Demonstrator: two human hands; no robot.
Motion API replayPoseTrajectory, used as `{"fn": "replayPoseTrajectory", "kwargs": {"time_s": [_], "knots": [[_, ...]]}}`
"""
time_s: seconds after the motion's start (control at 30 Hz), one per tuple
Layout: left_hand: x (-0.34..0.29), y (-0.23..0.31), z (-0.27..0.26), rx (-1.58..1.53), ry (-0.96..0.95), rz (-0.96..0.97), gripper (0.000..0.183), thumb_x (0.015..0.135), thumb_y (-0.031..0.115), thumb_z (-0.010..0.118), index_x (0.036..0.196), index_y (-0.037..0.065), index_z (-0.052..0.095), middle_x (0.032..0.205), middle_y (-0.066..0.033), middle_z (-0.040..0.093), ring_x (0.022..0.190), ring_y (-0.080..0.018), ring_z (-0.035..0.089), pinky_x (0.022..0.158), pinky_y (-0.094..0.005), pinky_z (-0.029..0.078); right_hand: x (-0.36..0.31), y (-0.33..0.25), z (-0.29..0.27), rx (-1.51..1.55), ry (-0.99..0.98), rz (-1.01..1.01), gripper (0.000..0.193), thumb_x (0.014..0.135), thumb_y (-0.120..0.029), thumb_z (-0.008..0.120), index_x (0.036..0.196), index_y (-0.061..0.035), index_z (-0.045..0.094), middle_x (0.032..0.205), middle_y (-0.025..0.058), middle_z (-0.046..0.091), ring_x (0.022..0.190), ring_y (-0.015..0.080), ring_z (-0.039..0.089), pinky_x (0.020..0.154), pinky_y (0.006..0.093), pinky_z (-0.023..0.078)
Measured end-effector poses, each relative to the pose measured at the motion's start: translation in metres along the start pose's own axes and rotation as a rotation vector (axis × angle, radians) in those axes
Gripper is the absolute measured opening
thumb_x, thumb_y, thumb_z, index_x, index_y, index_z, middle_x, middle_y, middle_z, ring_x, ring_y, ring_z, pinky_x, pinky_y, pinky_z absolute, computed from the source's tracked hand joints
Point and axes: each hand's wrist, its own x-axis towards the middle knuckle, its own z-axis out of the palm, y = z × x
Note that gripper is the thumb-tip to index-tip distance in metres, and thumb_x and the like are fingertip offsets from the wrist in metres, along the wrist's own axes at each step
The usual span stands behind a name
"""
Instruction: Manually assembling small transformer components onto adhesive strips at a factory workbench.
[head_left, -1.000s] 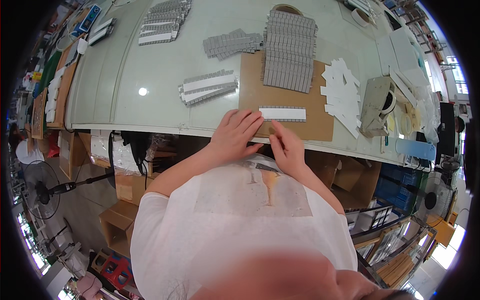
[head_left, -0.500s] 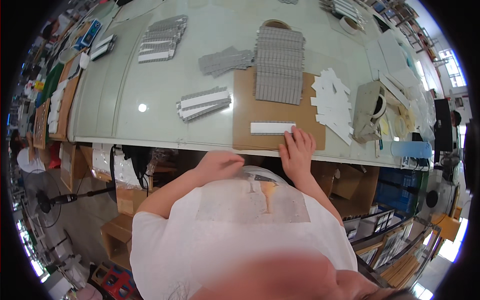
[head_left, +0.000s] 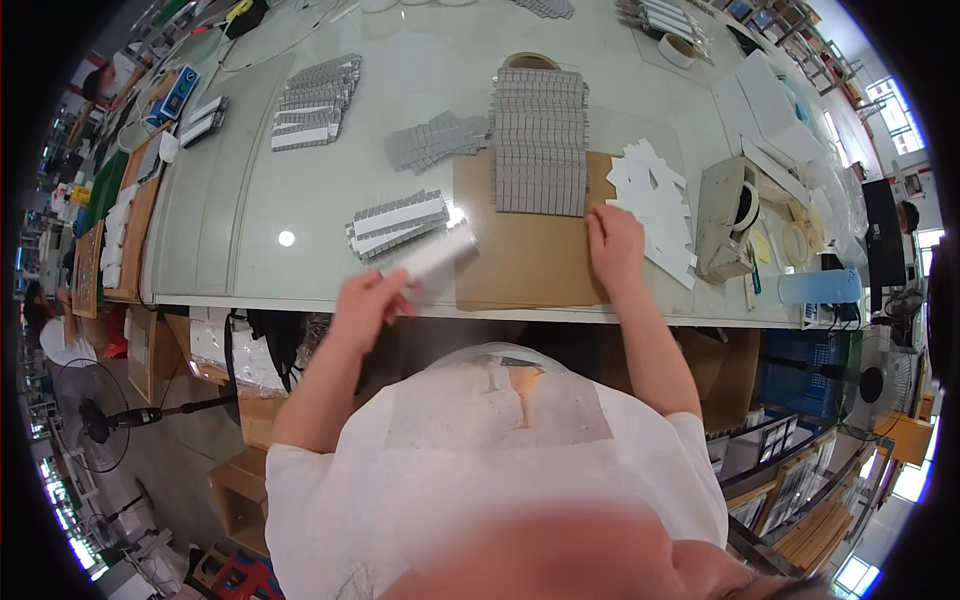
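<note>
My left hand (head_left: pixel 365 305) is closed on one end of a white-faced strip (head_left: pixel 437 250), smeared by motion. That strip slants over the table edge, beside a small pile of white-topped grey strips (head_left: pixel 400 222). My right hand (head_left: pixel 617 240) has its fingers curled together at the near right corner of a tall row of overlapping grey strips (head_left: pixel 540 145); anything between them is hidden. Under it lies a brown cardboard sheet (head_left: pixel 525 265), its middle bare. Right of the hand, white paper strips (head_left: pixel 650 205) lie in a loose fan.
Grey strips (head_left: pixel 437 140) lie left of the tall row, and another stack (head_left: pixel 318 100) sits farther left. To the right stand a tape dispenser (head_left: pixel 725 220) and a light-blue cylinder (head_left: pixel 820 287). A tape roll (head_left: pixel 677 50) is at the far right.
The white-faced strip has left the cardboard and moved left, now in my left hand. My right hand has moved forward from the strip to the corner of the grey row, its fingers curling.
</note>
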Motion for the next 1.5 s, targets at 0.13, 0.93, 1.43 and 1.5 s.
{"fn": "replayPoseTrajectory", "kwargs": {"time_s": [0.13,0.93,1.43,1.5], "knots": [[0.038,0.04,-0.033,-0.085,0.13,0.001,0.032,0.097,0.029,0.068,0.105,-0.002,0.069,0.093,-0.0112,0.075,0.058,-0.0101,0.058,0.049,-0.0247,0.037,0.015,0.016,0.01,-0.009,-0.007,-0.05,0.015,0.089,-0.011,0.072,0.104,-0.0103,0.072,0.098,0.0066,0.072,0.093,0.0288,0.066,0.084,0.0455,0.046],[0.075,0.05,-0.028,1.201,-0.028,0.571,0.08,0.08,0.033,0.083,0.148,0.008,0.05,0.143,-0.0138,0.057,0.134,-0.0337,0.052,0.113,-0.0451,0.041,0.011,0.005,0.011,-0.24,0.107,-0.181,0.01,0.088,-0.011,0.072,0.097,-0.0122,0.069,0.097,0.0005,0.068,0.094,0.0204,0.065,0.093,0.0438,0.041],[0.074,0.044,-0.035,1.063,-0.051,0.618,0.053,0.088,0.033,0.077,0.132,0.007,0.064,0.125,-0.0111,0.068,0.121,-0.0325,0.059,0.104,-0.0434,0.048,0.01,0.01,0.011,-0.167,0.1,-0.174,0.01,0.089,-0.01,0.074,0.098,-0.0108,0.07,0.101,0.0007,0.071,0.098,0.0198,0.065,0.097,0.0442,0.041],[0.074,0.046,-0.034,1.069,-0.045,0.599,0.049,0.089,0.032,0.076,0.129,0.006,0.066,0.123,-0.0108,0.069,0.118,-0.0329,0.06,0.102,-0.0435,0.049,0.01,0.011,0.012,-0.167,0.098,-0.17,0.01,0.089,-0.01,0.075,0.098,-0.0106,0.07,0.102,0.0009,0.071,0.098,0.0201,0.065,0.097,0.0439,0.041]]}}
